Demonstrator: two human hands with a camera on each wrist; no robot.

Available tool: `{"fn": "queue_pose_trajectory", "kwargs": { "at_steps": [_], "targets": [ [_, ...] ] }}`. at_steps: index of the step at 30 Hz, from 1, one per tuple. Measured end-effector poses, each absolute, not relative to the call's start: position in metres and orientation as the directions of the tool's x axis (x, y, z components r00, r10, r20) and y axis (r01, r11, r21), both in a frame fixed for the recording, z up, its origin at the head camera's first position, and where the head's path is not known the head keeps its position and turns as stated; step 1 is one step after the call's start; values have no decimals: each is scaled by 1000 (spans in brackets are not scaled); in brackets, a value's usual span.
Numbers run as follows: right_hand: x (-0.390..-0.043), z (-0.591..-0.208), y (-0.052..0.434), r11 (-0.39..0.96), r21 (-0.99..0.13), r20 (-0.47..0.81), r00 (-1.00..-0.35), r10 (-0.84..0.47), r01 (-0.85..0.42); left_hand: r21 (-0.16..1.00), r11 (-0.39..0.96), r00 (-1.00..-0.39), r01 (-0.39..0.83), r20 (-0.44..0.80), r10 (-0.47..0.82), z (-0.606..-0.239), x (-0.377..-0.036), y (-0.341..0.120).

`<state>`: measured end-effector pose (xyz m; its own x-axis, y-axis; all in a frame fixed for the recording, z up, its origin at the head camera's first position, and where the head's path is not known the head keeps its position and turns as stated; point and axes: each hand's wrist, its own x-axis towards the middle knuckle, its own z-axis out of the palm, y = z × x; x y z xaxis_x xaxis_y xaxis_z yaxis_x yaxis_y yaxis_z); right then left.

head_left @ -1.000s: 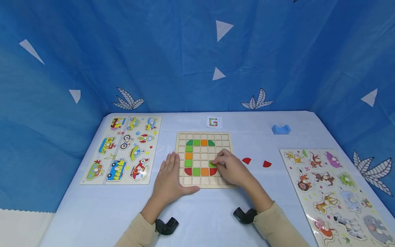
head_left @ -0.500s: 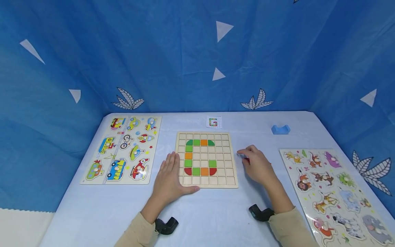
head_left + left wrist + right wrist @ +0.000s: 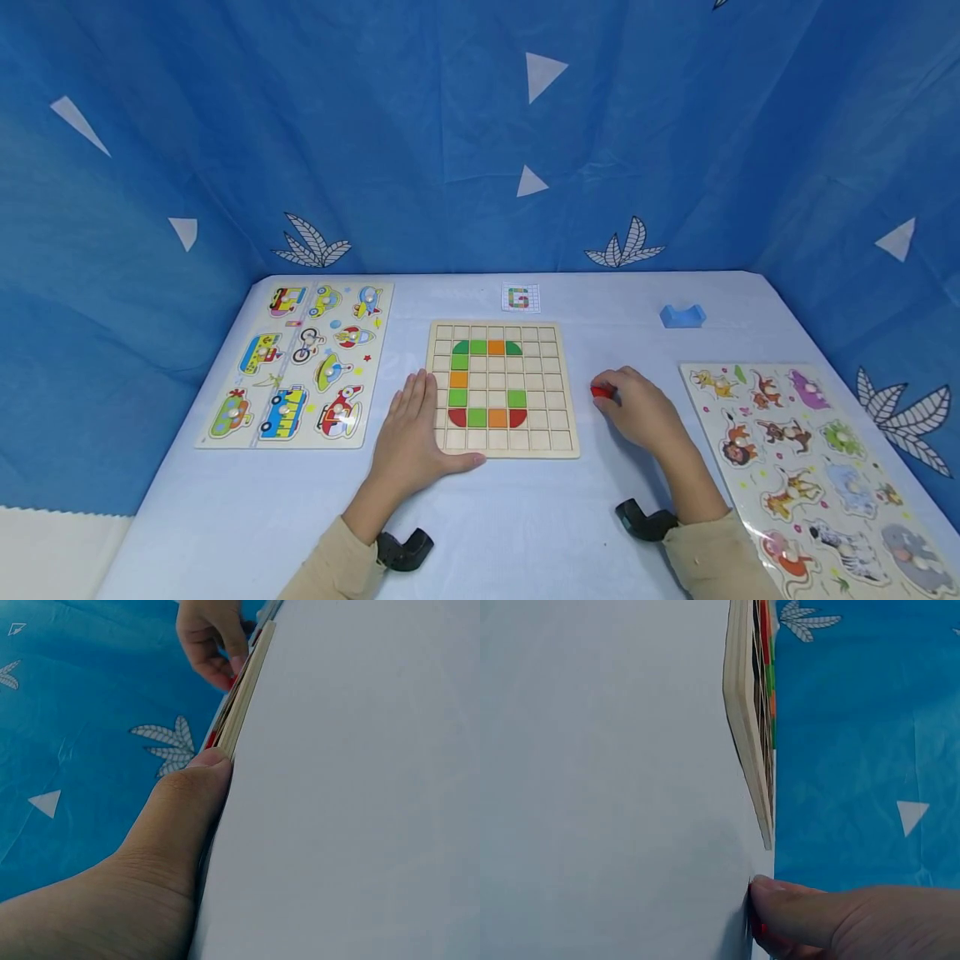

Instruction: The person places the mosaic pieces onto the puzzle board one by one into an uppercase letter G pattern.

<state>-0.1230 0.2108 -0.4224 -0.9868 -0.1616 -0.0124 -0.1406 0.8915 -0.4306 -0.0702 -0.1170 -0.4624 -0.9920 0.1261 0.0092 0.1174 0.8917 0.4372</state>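
A wooden grid board (image 3: 501, 447) lies at the table's middle, with green, orange and red tiles forming a partial letter shape. My left hand (image 3: 411, 433) lies flat, fingers straight, against the board's left edge (image 3: 244, 690), thumb along its near side. To the right of the board, my right hand (image 3: 637, 408) pinches a red tile (image 3: 602, 391) between its fingertips. In the right wrist view a sliver of the red tile (image 3: 759, 928) shows under a finger. The second red tile is hidden behind my right hand.
A small pattern card (image 3: 521, 297) lies beyond the board. A vehicle peg puzzle (image 3: 298, 360) lies at the left, an animal peg puzzle (image 3: 810, 462) at the right. A blue block (image 3: 682, 315) sits at the back right. Blue cloth walls surround the table.
My right hand left a green tile on the board, moved right off it, and took hold of a red tile on the table. My left hand stayed still.
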Motion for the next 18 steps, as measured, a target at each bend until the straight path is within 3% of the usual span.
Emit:
{"fn": "queue_pose_trajectory", "kwargs": {
  "at_steps": [9, 18],
  "targets": [
    [-127, -427, 204, 841, -535, -49, -990, -131, -84, 440, 891, -992, 115, -3, 129, -463, -70, -117],
    [-130, -431, 165, 744, -662, -38, -987, -154, -91, 434, 894, -992, 113, -4, 127, -462, -70, -117]
  ]
}}
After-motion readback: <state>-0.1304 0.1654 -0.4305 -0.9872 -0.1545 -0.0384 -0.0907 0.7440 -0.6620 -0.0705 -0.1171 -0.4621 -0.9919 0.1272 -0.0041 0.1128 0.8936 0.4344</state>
